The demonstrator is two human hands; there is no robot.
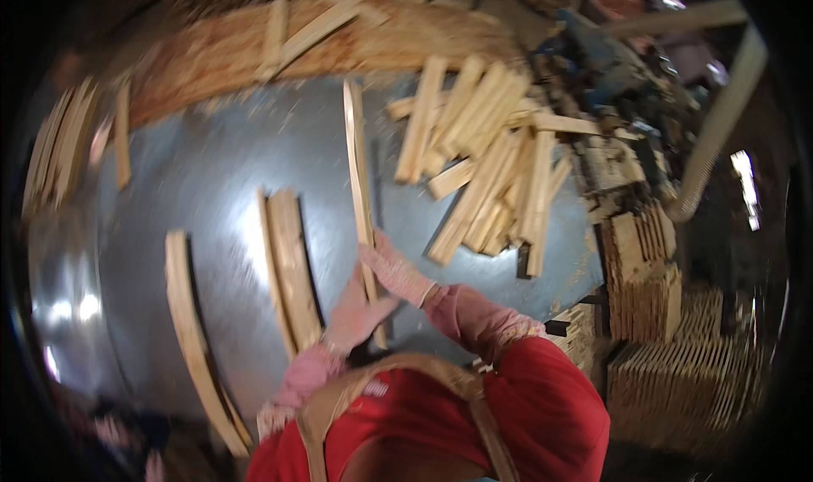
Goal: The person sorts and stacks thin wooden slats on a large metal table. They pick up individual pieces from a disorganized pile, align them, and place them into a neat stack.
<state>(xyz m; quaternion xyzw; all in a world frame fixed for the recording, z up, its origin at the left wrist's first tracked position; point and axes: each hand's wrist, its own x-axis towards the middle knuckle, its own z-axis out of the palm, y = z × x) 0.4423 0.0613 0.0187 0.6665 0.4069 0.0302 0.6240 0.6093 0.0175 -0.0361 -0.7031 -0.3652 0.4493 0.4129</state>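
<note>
A long, thin wooden strip (356, 160) stretches away from me over the grey metal tabletop (229, 152). My right hand (396, 270), in a pinkish glove, is closed on its near part, fingers across the wood. Just below, my gloved left hand (349, 314) holds the same strip, its thumb reaching across to the right; motion blurs it slightly. Left of my hands lie two wooden strips side by side, the wider one (294, 253) nearest me. Farther left is a single slightly curved-looking strip (196, 334).
A loose pile of wooden strips (483, 143) covers the table's right side. Along the far edge runs a wide wooden board (203, 59) with strips on it. More strips (61, 148) stand at far left. Stacked wood pieces (677, 380) and a hose (720, 110) are at right.
</note>
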